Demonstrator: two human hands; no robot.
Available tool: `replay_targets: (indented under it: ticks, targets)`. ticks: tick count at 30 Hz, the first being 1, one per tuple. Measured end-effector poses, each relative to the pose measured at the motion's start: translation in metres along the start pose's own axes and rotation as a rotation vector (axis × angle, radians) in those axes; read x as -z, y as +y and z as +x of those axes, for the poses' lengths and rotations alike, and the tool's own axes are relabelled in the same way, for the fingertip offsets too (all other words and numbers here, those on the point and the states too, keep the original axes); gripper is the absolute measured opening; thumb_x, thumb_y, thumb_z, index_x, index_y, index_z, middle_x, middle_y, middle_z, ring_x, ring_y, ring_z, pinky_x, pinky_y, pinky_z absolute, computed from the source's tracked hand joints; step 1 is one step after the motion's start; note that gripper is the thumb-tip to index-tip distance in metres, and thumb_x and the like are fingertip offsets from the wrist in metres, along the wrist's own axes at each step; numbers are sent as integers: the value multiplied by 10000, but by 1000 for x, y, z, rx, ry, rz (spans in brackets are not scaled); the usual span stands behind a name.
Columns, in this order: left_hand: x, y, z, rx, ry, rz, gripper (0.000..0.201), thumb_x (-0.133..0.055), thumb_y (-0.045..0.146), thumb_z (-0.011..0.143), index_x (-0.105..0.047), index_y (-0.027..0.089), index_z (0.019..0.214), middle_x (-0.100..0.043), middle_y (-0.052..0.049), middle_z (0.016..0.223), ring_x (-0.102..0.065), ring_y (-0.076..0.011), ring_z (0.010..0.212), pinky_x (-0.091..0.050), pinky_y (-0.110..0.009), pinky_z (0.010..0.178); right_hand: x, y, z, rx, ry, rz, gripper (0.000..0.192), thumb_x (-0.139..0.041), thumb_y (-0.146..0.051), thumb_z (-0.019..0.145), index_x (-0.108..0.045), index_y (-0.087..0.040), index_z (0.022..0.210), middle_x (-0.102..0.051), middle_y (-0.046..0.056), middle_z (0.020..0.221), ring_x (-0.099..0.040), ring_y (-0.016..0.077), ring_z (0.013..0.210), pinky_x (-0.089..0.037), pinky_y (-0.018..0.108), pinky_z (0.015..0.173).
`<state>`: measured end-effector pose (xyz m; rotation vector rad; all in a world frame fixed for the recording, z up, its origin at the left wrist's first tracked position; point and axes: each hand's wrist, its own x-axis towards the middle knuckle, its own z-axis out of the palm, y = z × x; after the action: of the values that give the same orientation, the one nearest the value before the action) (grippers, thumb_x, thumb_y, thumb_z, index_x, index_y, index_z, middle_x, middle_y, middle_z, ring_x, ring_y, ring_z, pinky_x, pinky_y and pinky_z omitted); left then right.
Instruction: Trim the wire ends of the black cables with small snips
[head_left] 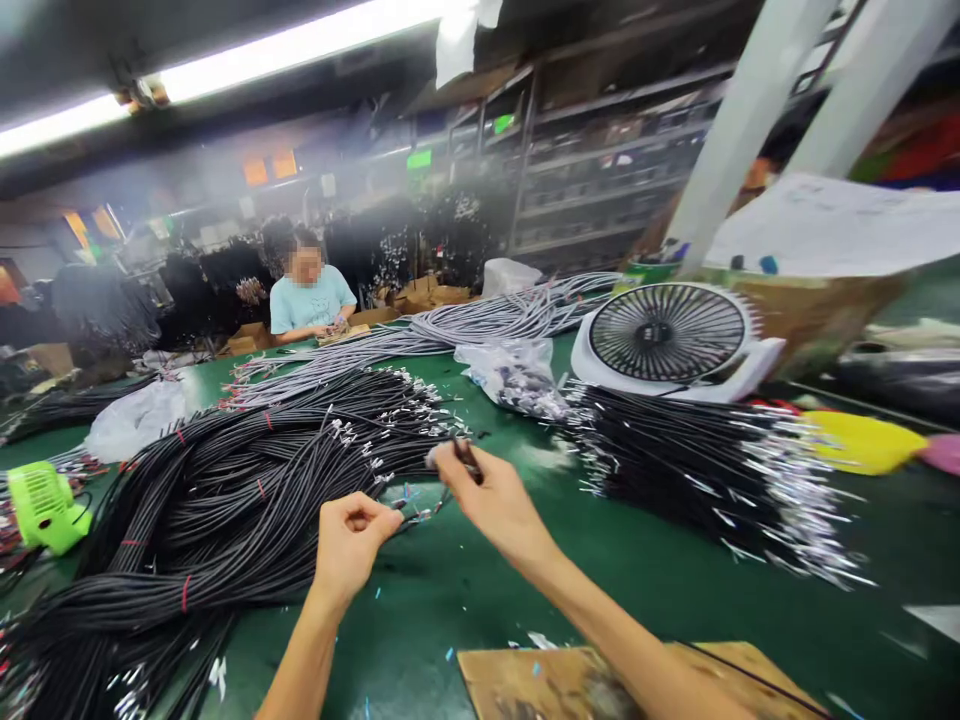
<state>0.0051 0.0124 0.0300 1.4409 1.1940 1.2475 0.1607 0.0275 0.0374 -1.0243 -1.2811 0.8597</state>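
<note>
My left hand (pixel 349 545) is closed in a pinch above the green table. Thin wire ends (pixel 427 512) with small blue and red bits show just past its fingertips, seemingly the stripped end of a cable. To the right and slightly higher, my right hand (pixel 487 495) is closed around a small dark piece (pixel 469 462); a greyish tip shows by the fingertips, but blur hides its kind. Directly behind and left of the hands lies a big heap of black cables (pixel 247 490), tied with red bands, with whitish ends.
A bundle of short black cables (pixel 675 455) lies right, before a white fan (pixel 667 335). A plastic bag of small parts (pixel 517 375) and grey cables (pixel 487 320) lie behind. Cardboard (pixel 540 680) is in front; a green fan (pixel 45 505) stands left. A co-worker (pixel 311 300) sits across.
</note>
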Motion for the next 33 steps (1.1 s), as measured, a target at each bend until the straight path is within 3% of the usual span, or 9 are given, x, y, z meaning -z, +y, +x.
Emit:
replay_targets:
  ticks: [3,7,14,19,23,27,29,33]
  targets:
    - [-2,-2,0,-21,-8,8,352,-696,352,586,-521,133,373,-484,21,372,-389,-67,376,-312,-186,392,-8,1,-7,145,-134,-134,287,-588,-329,705,-440,-193,500,-416,-31,497,-354,109,486,-289,229,461]
    - [-3,-3,0,-15,-7,40,300,-681,341,614,-567,126,440,-504,17,413,-378,-65,395,-297,-177,384,-14,4,-12,267,-140,-256,233,-519,-207,748,-450,-186,527,-438,4,574,-375,123,535,-304,241,513]
    - [7,11,-3,-68,-112,106,274,-669,344,639,-608,132,475,-511,11,445,-423,-82,415,-325,-181,386,-22,8,-17,306,-157,-284,360,-360,-274,889,-371,-195,537,-317,-61,452,-299,77,376,-261,200,394]
    - [6,4,-9,-196,22,118,182,-675,228,618,-584,143,485,-502,32,443,-437,-82,404,-343,-180,392,-6,-2,-12,363,-28,-320,206,-514,-236,775,-480,-182,580,-429,-8,580,-362,111,506,-264,242,484]
    - [9,-4,-9,-96,19,45,209,-660,276,654,-591,141,509,-509,34,418,-441,-87,360,-352,-195,371,10,-8,-2,335,63,-292,253,-387,-212,855,-508,-185,635,-435,7,602,-365,133,546,-270,263,525]
    - [13,-3,-7,-117,-37,21,274,-645,302,673,-583,137,464,-509,24,392,-444,-88,351,-345,-197,369,5,-10,-6,319,-181,-214,107,-559,-264,750,-578,-190,675,-512,3,613,-417,131,551,-308,256,538]
    - [14,0,-6,-130,-58,46,326,-641,315,681,-565,135,419,-516,10,392,-447,-87,365,-326,-191,372,-2,-10,-11,290,-291,-153,150,-586,-306,723,-562,-194,625,-496,-4,587,-413,129,550,-318,254,537]
    - [16,3,-3,-37,-178,88,354,-638,338,692,-562,130,417,-509,1,398,-427,-83,367,-285,-188,366,-12,-5,-20,123,-386,1,335,-486,-451,775,-426,-200,560,-405,-26,526,-339,103,474,-301,233,451]
